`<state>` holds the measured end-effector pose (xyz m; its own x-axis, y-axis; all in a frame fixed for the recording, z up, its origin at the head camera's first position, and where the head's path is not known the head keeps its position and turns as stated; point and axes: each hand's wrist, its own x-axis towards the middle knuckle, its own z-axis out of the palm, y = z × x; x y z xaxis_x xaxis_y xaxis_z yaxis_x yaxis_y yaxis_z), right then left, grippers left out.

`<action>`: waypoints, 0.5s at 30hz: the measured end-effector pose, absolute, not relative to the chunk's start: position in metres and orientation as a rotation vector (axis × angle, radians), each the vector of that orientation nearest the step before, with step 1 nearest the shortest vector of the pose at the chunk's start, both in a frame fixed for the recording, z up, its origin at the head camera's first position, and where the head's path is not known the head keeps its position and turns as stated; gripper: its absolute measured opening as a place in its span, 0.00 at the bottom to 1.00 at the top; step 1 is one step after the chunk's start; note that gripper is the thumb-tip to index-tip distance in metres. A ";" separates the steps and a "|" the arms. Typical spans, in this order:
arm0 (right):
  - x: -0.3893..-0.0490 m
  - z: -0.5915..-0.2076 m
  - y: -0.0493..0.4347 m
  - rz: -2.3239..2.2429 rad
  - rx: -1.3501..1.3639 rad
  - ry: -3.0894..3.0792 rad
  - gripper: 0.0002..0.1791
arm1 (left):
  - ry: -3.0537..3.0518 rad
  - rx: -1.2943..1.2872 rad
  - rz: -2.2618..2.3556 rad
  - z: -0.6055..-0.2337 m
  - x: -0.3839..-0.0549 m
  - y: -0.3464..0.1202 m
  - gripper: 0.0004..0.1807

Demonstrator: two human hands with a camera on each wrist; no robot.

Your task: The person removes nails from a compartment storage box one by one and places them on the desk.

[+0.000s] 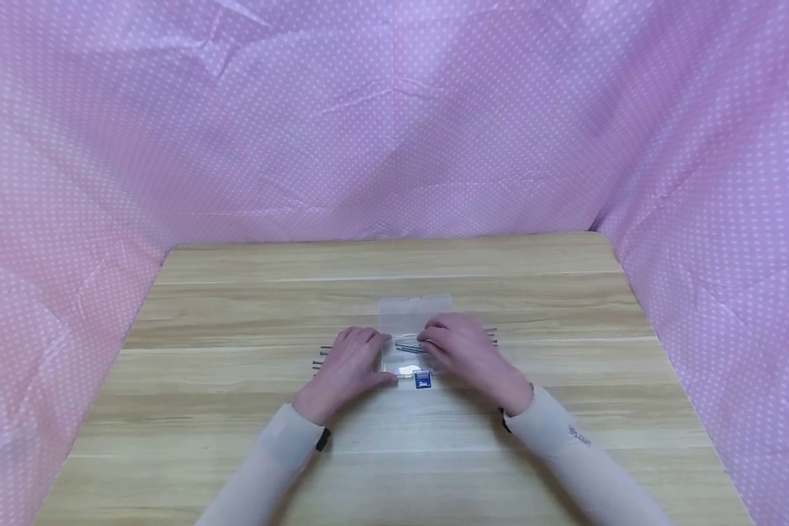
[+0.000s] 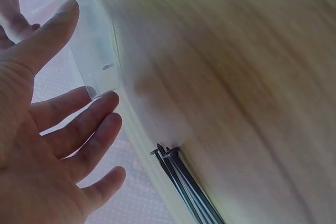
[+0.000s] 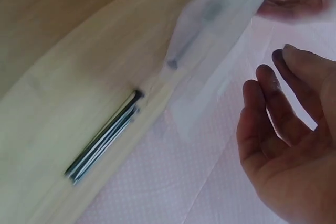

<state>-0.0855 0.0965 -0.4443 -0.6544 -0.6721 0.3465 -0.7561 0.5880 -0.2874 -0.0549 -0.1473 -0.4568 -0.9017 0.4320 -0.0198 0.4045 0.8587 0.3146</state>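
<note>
A clear plastic box (image 1: 389,364) stands on the table with its lid (image 1: 410,310) folded back. Several long metal nails (image 1: 409,348) lie inside. My left hand (image 1: 350,363) spans the box's left end, thumb by the front edge; in the left wrist view its fingertips meet a corner. Over the box's right part is my right hand (image 1: 463,351), fingers bent and fingertips close to the nails. In the right wrist view nothing shows between its fingers. A blue tab (image 1: 423,379) with white print sits at the box's front.
Loose nails (image 2: 184,182) lie in a bunch left of the box, partly hidden by my left hand in the head view. Another bunch of nails (image 3: 103,137) lies to the right. Pink dotted cloth (image 1: 394,146) hangs behind and beside the wooden table (image 1: 237,292).
</note>
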 end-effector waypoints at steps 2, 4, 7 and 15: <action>-0.086 -0.444 0.089 0.606 1.180 -2.667 0.05 | 2.946 0.666 0.468 -0.456 -0.054 -0.147 0.40; -0.087 -0.444 0.083 0.609 1.163 -2.725 0.05 | 2.947 0.665 0.462 -0.456 -0.054 -0.147 0.40; -0.089 -0.446 0.076 0.600 1.143 -2.794 0.04 | 2.943 0.657 0.456 -0.455 -0.054 -0.147 0.40; -0.098 -0.450 0.068 0.534 1.166 -2.842 0.02 | 2.946 0.666 0.439 -0.455 -0.055 -0.147 0.39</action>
<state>-0.0978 0.0679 -0.4502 -0.7201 -0.6776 0.1492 -0.6856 0.6618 -0.3033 -0.0546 -0.1473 -0.4549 -0.9011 0.4331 -0.0234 0.4074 0.8638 0.2964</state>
